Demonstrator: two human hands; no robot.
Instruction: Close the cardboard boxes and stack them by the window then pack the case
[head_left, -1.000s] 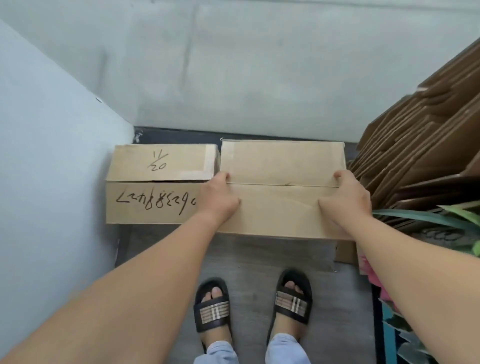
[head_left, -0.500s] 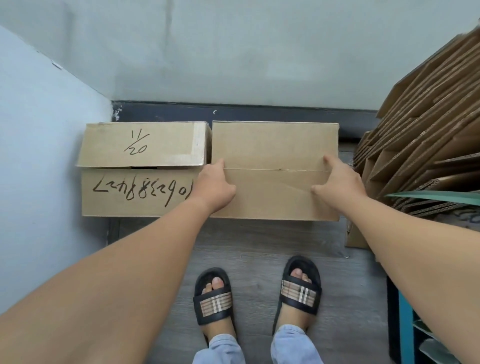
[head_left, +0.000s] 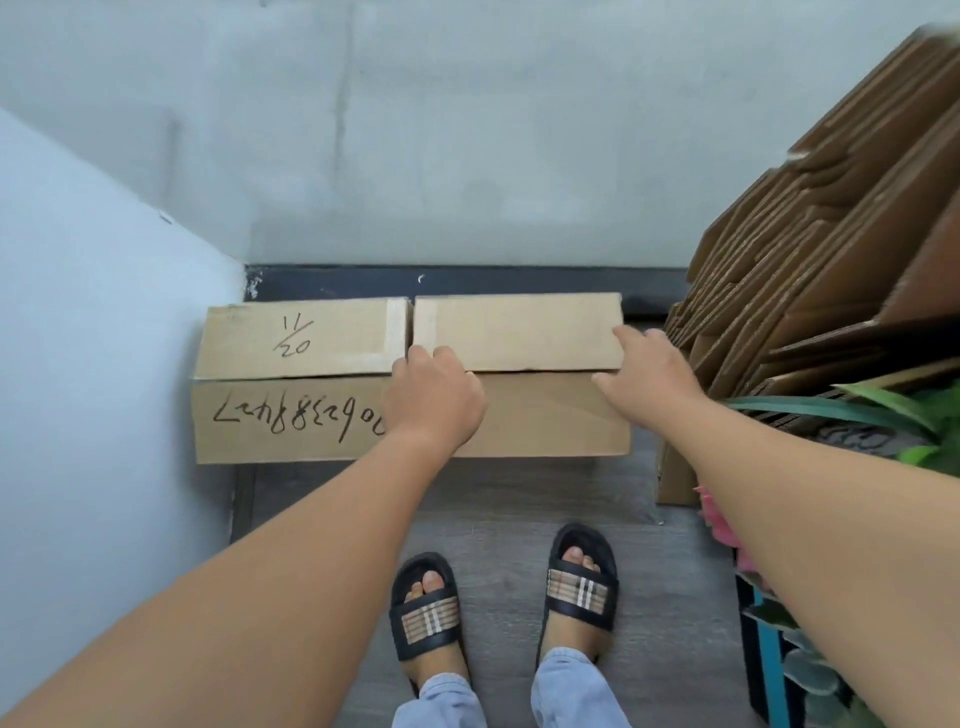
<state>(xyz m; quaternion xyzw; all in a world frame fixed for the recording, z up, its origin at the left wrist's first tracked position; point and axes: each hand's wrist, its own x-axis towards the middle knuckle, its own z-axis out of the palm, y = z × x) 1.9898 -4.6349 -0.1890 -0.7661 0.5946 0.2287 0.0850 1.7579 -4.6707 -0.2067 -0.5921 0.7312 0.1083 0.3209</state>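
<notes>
The step in hand looks like the setting-down of a closed box among those placed along the wall, judged from how the hands lie on it; the plain brown cardboard box (head_left: 519, 379) sits on the grey floor (head_left: 498, 504), its far side near the dark skirting at the foot of the pale wall. The left hand (head_left: 436, 395) rests on the box's left end, its fingers (head_left: 421, 358) curled over the seam between the two top flaps; the right hand (head_left: 649, 374) lies at the right end with fingers (head_left: 623, 335) fairly straight, touching the far flap. Just left of the left fingers, touching the first box, stands a second brown cardboard box with black handwriting (head_left: 296, 384), also closed; nothing of either box's contents shows. Right of the right fingers leans a stack of flattened brown cardboard sheets (head_left: 810, 291). The next move probably calls for letting go and fetching another box; the case is not in view.
</notes>
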